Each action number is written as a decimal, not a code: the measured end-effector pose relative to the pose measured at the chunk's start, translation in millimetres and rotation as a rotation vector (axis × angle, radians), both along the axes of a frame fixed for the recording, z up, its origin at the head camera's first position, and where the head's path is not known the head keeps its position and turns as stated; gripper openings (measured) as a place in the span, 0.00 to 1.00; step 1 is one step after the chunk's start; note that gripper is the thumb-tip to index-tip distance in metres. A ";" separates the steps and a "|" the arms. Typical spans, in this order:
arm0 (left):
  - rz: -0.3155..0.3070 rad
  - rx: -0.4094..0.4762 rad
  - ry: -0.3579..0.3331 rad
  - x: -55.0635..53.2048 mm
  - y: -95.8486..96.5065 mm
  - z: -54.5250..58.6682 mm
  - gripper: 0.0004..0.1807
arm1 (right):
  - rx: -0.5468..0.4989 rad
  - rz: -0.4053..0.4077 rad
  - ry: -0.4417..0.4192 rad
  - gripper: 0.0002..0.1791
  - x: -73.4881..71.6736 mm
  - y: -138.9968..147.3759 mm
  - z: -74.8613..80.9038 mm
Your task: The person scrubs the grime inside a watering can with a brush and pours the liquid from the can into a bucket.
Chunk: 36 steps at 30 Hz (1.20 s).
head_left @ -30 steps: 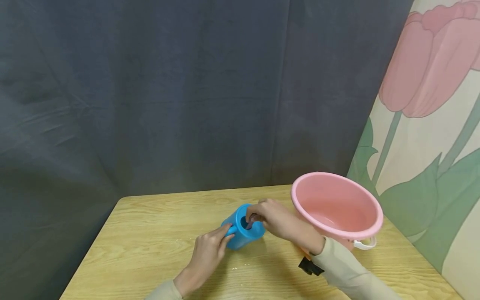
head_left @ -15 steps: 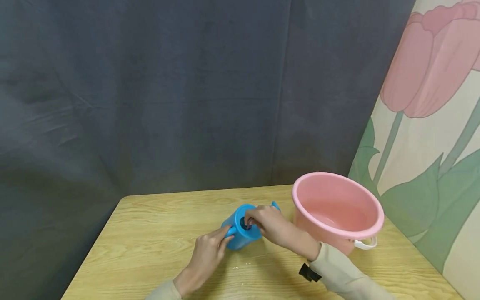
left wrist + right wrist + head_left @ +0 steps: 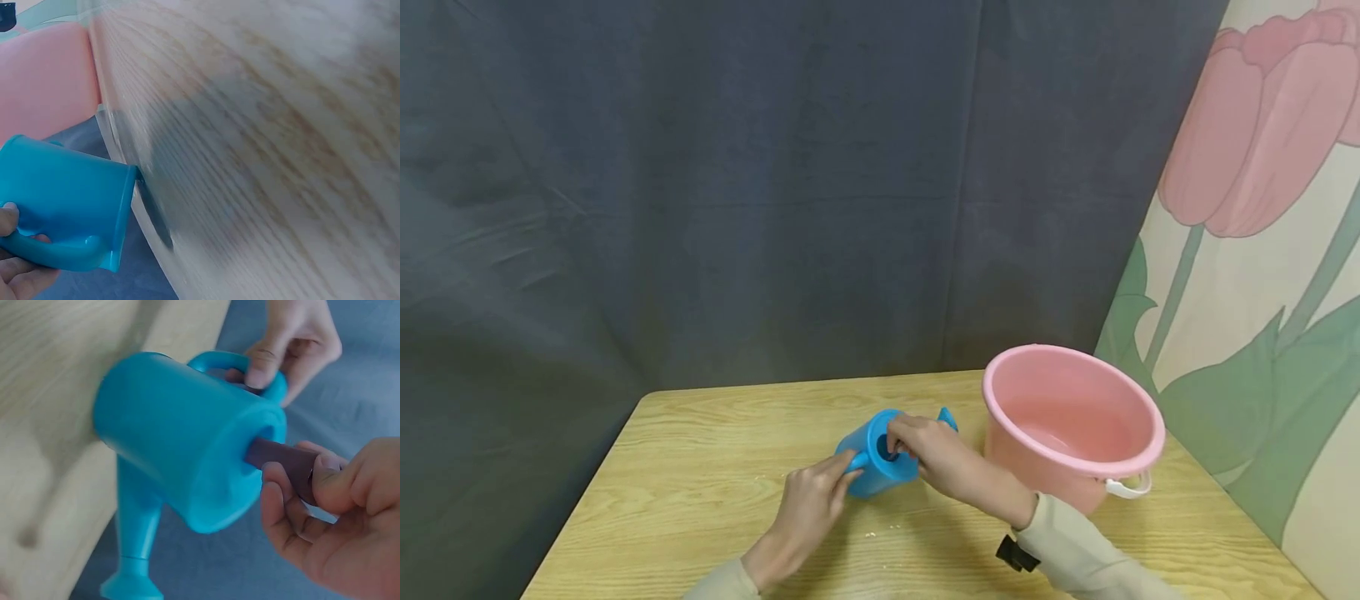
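A blue watering can (image 3: 880,482) is on the table, its top with the round opening facing the head camera. My left hand (image 3: 808,504) grips its handle; in the left wrist view, fingers (image 3: 28,281) wrap that handle. My right hand (image 3: 936,454) is at the opening. As the right wrist view shows, it pinches a dark purplish-brown strip (image 3: 284,461) between thumb and fingers. The strip's far end is inside the watering can and hidden. The spout (image 3: 139,519) points away from the handle, and its tip shows beyond my right hand in the head view.
A pink bucket (image 3: 1015,462) with a white handle (image 3: 1129,487) stands right of the watering can, close to my right forearm. Small wet spots lie on the wooden table (image 3: 700,467). A dark curtain hangs behind, and a wall with painted tulips rises at the right.
My right hand has shifted slightly left and down, and the strip shows less outside the opening. The spout tip has come into view. The watering can and left hand have moved slightly left.
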<state>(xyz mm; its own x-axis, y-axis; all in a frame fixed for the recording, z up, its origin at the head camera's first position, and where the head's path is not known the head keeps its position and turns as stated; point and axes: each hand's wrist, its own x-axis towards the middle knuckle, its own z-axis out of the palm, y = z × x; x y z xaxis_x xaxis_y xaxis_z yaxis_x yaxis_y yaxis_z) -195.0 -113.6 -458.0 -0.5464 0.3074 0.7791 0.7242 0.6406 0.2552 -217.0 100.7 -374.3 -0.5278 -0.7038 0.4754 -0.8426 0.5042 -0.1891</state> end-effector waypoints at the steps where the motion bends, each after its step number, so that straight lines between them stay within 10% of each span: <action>1: 0.003 -0.002 -0.008 0.1 0.1 0.8 0.11 | 0.008 0.003 -0.018 0.16 0.0 -0.5 -2.0; 19: 0.028 0.004 -0.078 -0.7 0.8 9.4 0.11 | -0.057 -0.079 -0.229 0.03 5.6 9.1 -1.6; 36: 0.029 -0.004 -0.055 0.0 0.8 4.7 0.12 | -0.177 -0.315 -0.116 0.01 3.8 -11.1 -11.4</action>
<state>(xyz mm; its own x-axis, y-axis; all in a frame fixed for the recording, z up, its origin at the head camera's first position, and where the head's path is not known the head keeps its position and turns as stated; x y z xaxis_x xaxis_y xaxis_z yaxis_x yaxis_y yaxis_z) -195.0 -112.8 -453.3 -0.5972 0.2935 0.7465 0.6901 0.6623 0.2917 -213.2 89.6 -385.7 -0.7629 -0.4104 0.4995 -0.6191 0.6865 -0.3814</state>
